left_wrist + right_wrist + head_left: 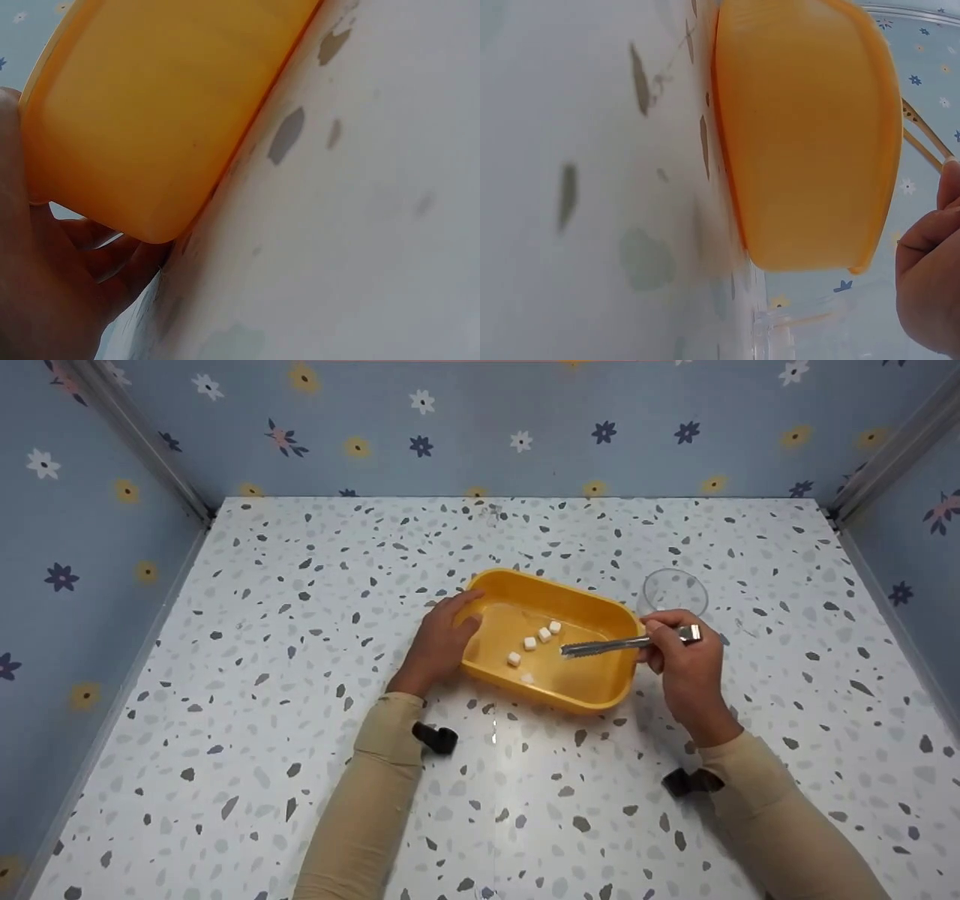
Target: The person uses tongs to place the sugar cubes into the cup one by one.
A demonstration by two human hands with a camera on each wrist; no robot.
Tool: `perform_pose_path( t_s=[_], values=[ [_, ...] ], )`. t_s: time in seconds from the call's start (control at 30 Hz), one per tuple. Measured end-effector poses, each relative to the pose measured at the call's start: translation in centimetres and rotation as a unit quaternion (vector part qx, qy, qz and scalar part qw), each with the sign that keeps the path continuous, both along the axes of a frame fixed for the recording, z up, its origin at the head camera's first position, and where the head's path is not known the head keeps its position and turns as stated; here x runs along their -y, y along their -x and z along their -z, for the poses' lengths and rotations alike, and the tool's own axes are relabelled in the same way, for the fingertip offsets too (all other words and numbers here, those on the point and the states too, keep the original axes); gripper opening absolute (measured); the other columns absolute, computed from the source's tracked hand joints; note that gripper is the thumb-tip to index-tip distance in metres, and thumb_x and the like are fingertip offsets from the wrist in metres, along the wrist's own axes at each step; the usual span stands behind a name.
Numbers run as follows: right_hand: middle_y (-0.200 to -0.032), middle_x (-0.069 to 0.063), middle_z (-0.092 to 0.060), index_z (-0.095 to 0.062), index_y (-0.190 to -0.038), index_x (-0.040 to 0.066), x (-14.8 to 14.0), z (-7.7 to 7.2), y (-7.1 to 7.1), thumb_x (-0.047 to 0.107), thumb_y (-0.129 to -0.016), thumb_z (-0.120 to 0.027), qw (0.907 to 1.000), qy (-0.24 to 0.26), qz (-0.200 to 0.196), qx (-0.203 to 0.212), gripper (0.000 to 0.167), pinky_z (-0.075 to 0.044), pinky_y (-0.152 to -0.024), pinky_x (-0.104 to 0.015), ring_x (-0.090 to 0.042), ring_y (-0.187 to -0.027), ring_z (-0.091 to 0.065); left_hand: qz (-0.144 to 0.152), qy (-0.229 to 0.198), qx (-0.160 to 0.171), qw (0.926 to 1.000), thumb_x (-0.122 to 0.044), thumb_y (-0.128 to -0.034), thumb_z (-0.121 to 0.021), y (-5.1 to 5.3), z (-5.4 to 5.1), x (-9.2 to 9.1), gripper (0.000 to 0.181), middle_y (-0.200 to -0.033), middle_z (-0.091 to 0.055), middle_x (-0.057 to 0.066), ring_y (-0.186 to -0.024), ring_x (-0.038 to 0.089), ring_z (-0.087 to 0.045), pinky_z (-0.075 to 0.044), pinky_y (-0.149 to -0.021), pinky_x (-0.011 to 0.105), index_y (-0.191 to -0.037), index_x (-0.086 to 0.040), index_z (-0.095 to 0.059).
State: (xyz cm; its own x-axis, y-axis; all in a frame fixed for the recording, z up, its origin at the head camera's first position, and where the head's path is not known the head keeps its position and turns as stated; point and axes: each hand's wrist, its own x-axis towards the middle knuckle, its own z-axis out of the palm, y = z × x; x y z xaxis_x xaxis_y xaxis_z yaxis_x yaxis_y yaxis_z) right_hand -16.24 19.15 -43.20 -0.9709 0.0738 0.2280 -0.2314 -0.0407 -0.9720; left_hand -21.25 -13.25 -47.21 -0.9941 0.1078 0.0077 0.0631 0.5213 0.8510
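Observation:
A yellow plastic tray [517, 690] lies on the table with several small white cubes [530, 643] inside. My left hand [439, 645] grips its left end, thumb over the rim; in the left wrist view the fingers [135, 274] lie along the outer wall. My right hand [690, 675] holds metal tongs [611, 646] over the tray's right side. The tips point left, low in the tray to the right of the cubes. A white spot shows at the tips; whether a cube is between them I cannot tell. In the right wrist view, the tray wall [810, 142] hides the tips.
A clear round container [675, 591] stands just behind my right hand, near the tray's right end. The speckled table [247, 697] meets blue flowered walls [480, 427] at the back and sides.

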Motion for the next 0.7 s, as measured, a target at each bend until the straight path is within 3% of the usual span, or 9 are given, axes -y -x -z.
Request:
perform_pose_path(
  t_s=[0.27, 0.57, 0.7],
  values=[
    [-0.075, -0.017, -0.06, -0.066, -0.099, -0.008, -0.6, -0.4, 0.4, 0.014, -0.098, -0.063, 0.9993, 0.001, 0.037, -0.005, 0.021, -0.048, -0.053, -0.022, -0.022, -0.057, -0.054, -0.004, -0.005, 0.01, 0.9999, -0.027, -0.1012, -0.051, -0.1, 0.0, 0.0, 0.046, -0.147, -0.049, 0.005, -0.136, 0.022, -0.044, -0.03, -0.115, 0.039, -0.147, -0.022, -0.052],
    [-0.071, -0.019, -0.058, -0.065, -0.102, -0.01, -1.5, -0.7, 0.8, 0.013, -0.098, -0.061, 0.996, 0.006, 0.088, -0.01, 0.023, -0.048, -0.053, -0.023, -0.025, -0.057, -0.053, -0.009, -0.004, 0.008, 0.9999, -0.024, -0.1021, -0.052, -0.1, 0.0, -0.1, 0.045, -0.147, -0.05, 0.004, -0.136, 0.022, -0.044, -0.029, -0.116, 0.04, -0.147, -0.023, -0.053],
    [-0.066, -0.014, -0.06, -0.067, -0.097, -0.007, -0.8, -2.4, 0.2, 0.006, -0.098, -0.058, 0.9938, 0.059, 0.094, -0.003, 0.015, -0.047, -0.052, -0.021, -0.019, -0.053, -0.053, -0.001, -0.015, 0.003, 0.9999, -0.023, -0.1013, -0.051, -0.5, -0.6, 0.0, 0.045, -0.149, -0.049, 0.008, -0.139, 0.025, -0.042, -0.028, -0.117, 0.041, -0.147, -0.018, -0.053]
  ],
)
